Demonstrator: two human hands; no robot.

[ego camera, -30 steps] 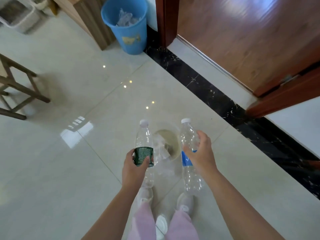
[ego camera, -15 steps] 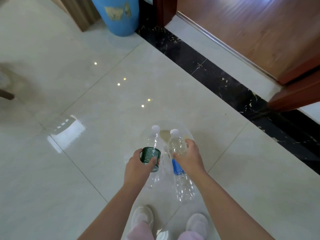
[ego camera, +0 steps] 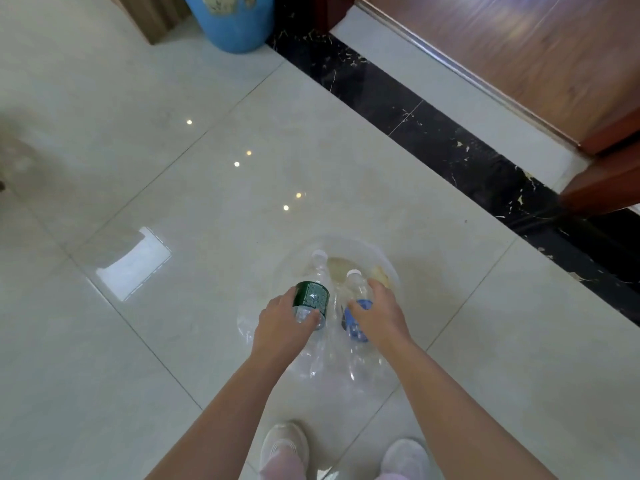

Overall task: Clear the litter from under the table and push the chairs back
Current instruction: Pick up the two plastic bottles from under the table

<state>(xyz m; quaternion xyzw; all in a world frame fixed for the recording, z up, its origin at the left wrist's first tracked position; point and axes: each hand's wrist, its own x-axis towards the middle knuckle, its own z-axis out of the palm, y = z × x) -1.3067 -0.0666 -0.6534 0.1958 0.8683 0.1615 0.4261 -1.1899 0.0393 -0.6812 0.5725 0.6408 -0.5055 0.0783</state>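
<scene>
Left hand [ego camera: 280,327] wrapped round green bottle [ego camera: 311,299], right hand [ego camera: 377,315] round blue bottle [ego camera: 356,318]; likely light, crushable, best gripped mid-body.

Glossy pale floor tiles [ego camera: 180,341], mirror-smooth with lamp glints. Beside the tiles, a polished black marble strip [ego camera: 433,133], then varnished red-brown wood floor [ego camera: 519,57]. Two clear thin plastic bottles [ego camera: 313,299] [ego camera: 358,306], clear plastic bag [ego camera: 360,372], matt blue plastic bin [ego camera: 235,26].

Bare forearms, pale pink trousers [ego camera: 282,467], white mesh trainers [ego camera: 284,441].
</scene>
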